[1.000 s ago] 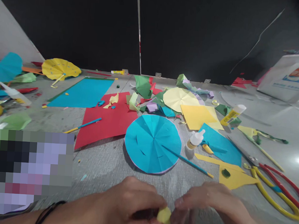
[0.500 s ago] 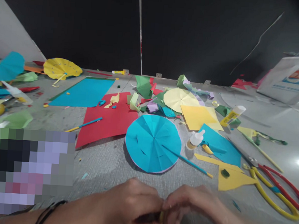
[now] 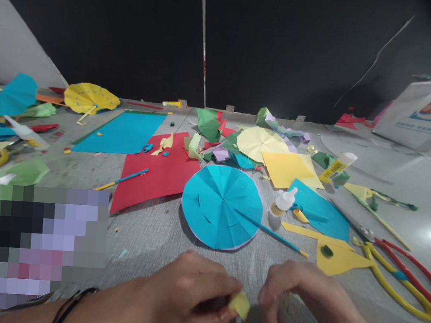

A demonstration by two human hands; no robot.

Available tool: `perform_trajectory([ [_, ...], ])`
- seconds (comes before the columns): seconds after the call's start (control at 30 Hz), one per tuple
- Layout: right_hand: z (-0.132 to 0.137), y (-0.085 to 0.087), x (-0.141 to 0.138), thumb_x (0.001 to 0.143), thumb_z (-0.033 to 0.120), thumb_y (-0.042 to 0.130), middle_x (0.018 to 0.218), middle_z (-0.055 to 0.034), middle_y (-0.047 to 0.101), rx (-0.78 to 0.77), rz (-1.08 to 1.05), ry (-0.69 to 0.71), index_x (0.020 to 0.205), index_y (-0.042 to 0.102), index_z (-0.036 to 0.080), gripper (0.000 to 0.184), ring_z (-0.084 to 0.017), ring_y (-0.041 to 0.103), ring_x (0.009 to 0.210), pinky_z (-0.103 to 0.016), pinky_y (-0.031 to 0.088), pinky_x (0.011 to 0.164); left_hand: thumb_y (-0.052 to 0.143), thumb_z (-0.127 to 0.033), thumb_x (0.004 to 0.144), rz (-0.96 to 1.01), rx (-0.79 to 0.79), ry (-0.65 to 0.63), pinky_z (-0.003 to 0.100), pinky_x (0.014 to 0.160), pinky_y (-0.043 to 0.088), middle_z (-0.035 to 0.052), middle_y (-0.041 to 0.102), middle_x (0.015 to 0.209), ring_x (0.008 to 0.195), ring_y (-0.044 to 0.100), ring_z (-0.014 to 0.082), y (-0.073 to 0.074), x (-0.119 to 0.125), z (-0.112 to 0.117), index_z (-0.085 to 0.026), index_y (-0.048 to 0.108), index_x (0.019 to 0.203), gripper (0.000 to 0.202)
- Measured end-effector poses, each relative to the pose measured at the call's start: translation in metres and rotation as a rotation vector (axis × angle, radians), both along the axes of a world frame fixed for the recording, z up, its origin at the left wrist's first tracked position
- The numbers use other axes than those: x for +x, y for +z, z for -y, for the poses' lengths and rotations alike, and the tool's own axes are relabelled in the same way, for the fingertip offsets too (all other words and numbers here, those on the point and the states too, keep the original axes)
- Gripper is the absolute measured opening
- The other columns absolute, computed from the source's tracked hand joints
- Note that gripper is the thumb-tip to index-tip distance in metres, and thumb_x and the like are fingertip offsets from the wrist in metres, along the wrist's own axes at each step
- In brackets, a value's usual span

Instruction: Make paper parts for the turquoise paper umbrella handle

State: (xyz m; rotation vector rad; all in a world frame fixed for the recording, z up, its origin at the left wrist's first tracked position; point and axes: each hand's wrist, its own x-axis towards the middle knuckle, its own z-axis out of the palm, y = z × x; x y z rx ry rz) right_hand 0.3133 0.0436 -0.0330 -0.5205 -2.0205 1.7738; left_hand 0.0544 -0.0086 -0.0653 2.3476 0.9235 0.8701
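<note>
My left hand is closed near the front edge of the view, pinching a small yellow paper piece between thumb and fingers. Part of that piece is hidden by the fingers. To its right, my right hand is bent and slightly blurred, its fingers apart and nothing visible in them. Just beyond both hands lies a blue pleated paper disc. A thin blue paper stick with a yellow tip rests across the disc's right side.
A small white glue bottle, a yellow paper scrap and red-and-yellow-handled scissors lie to the right. Red paper and blue paper are at left. Behind the disc are crumpled scraps, a pale yellow disc and a glue stick.
My right hand has moved right, away from my left hand, which it was touching. The yellow paper piece now shows clearly in my left fingers.
</note>
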Motion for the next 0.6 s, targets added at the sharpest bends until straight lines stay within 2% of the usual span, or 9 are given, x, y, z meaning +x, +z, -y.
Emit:
perform_trajectory([
  [0.13,0.000,-0.009,-0.003,0.102,0.063,0.058,0.097,-0.0078,0.071,-0.070,-0.045,-0.086,0.119,0.058,0.024,0.043,-0.021,0.070,0.086,-0.034,0.059,0.078,0.052,-0.026,0.106,0.027,0.006,0.031,0.022,0.055,0.043,0.0007,0.072,0.066,0.058,0.063,0.0126,0.001,0.001,0.001,-0.017,0.071,0.091,0.026],
  [0.33,-0.002,0.000,0.002,0.100,0.069,0.056,0.109,-0.0126,0.075,-0.020,0.046,0.034,0.124,0.064,0.021,0.054,-0.026,0.072,0.097,-0.038,0.060,0.088,0.054,-0.021,0.103,0.041,-0.047,0.009,0.022,0.056,0.043,0.0016,0.074,0.068,0.060,0.064,0.0130,0.002,0.000,0.001,-0.017,0.071,0.090,0.022],
  [0.47,-0.002,-0.001,0.006,0.100,0.060,0.062,0.121,-0.0129,0.075,0.067,0.083,0.025,0.137,0.063,0.024,0.051,-0.028,0.074,0.110,-0.039,0.060,0.096,0.059,-0.014,0.094,0.094,-0.136,-0.013,0.021,0.053,0.039,-0.0005,0.070,0.065,0.057,0.059,0.0110,0.001,0.001,0.001,-0.018,0.069,0.081,0.017],
  [0.6,-0.001,0.000,-0.001,0.102,0.057,0.061,0.115,-0.0145,0.078,-0.029,-0.013,0.031,0.134,0.065,0.021,0.049,-0.028,0.077,0.106,-0.039,0.062,0.096,0.063,-0.008,0.084,0.147,-0.197,0.006,0.019,0.054,0.038,-0.0013,0.068,0.063,0.056,0.057,0.0092,-0.001,0.003,0.001,-0.016,0.069,0.075,0.014],
])
